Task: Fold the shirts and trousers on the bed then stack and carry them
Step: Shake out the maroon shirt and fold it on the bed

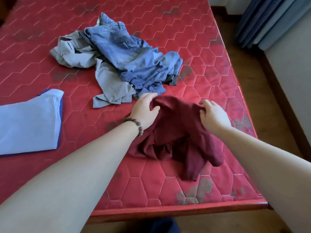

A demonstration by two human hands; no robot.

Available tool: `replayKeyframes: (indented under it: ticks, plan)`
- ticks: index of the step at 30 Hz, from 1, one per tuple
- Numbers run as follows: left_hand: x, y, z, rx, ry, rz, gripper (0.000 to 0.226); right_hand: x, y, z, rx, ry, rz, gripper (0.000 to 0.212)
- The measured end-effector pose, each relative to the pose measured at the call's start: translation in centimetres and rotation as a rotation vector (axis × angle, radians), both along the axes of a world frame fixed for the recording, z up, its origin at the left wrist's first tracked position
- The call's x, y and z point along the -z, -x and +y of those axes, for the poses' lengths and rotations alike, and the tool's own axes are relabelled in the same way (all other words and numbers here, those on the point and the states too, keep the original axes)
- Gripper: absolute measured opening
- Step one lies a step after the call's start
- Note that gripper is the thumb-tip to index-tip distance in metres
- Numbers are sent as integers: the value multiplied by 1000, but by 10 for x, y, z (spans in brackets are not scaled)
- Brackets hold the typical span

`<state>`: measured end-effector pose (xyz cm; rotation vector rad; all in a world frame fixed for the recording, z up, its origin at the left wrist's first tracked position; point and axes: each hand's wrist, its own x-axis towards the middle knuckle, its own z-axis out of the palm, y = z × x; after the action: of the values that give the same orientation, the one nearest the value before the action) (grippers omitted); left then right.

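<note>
Both bare forearms reach forward, the left hand [146,109], a bead bracelet [135,125] on its wrist, and the right hand [212,115] level beside it, each with fingers curled, pinching cloth.

Crumpled maroon shirt [176,132] near the bed's [168,190] front edge (jeans [127,54] heaped behind), folded blue shirt [28,121] leftward.
</note>
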<state>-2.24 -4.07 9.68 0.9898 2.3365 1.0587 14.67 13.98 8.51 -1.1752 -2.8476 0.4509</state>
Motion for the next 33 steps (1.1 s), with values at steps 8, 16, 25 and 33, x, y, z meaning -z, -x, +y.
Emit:
replayKeyframes:
  ticks: [8, 16, 25, 33]
  plan:
    - [95, -68, -14, 234, 320, -68, 56, 85, -42, -49, -309, 180, -143, 54]
    - [164, -105, -26, 196, 598, 265, 44, 142, -35, -70, -138, 186, -382, 90]
    - [95, -61, -33, -30, 251, 45, 14, 95, -17, -65, 2, 142, -25, 10]
    - [-105, 13, -30, -37, -52, 61, 5, -95, 15, -62, 123, 209, 378, 5]
